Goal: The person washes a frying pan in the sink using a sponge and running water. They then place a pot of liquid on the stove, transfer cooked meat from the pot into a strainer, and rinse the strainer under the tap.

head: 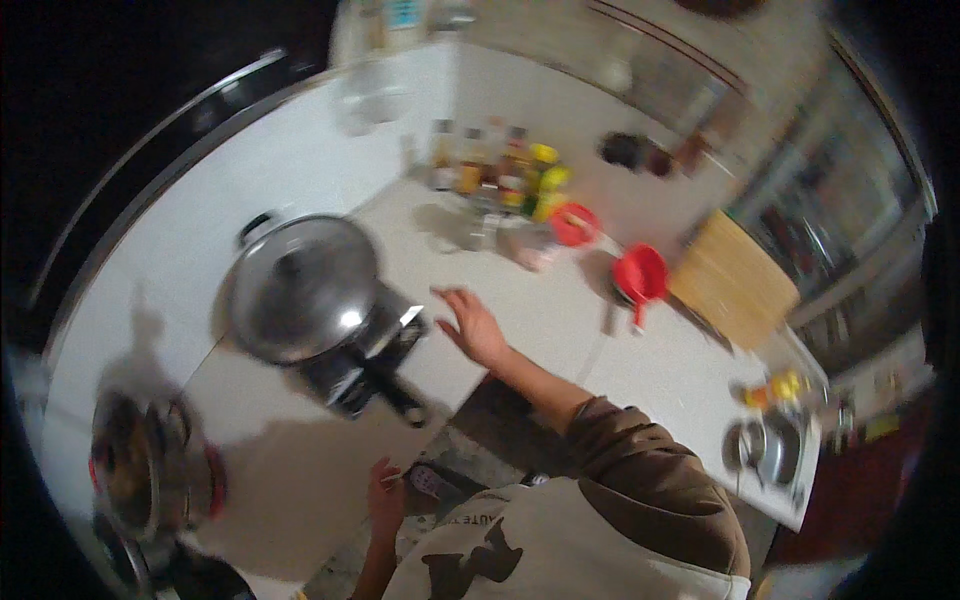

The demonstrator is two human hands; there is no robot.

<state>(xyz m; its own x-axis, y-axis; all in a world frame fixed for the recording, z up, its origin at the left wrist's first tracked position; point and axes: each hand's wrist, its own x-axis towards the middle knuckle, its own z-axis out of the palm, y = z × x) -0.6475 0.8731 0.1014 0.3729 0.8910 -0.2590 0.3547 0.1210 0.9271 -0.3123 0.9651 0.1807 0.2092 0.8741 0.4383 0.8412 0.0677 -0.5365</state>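
Observation:
A lidded pan [304,289] with a domed metal lid sits on a portable stove [405,322]. Its long black handle [394,397] points toward me, and a small loop handle shows on the far side. My right hand [474,330] is held over the counter just right of the stove, fingers apart and nothing in them. Low, by the counter's front edge, is my left hand [386,487], its fingers loosely bent. Blur hides whether it holds anything small.
Several sauce bottles [480,169] stand in the back corner. Nearby are a red bowl [575,225], a red strainer [640,271] and a leaning wooden cutting board [735,281]. Stacked pots [150,465] occupy the left. At far right is a metal basin [780,446].

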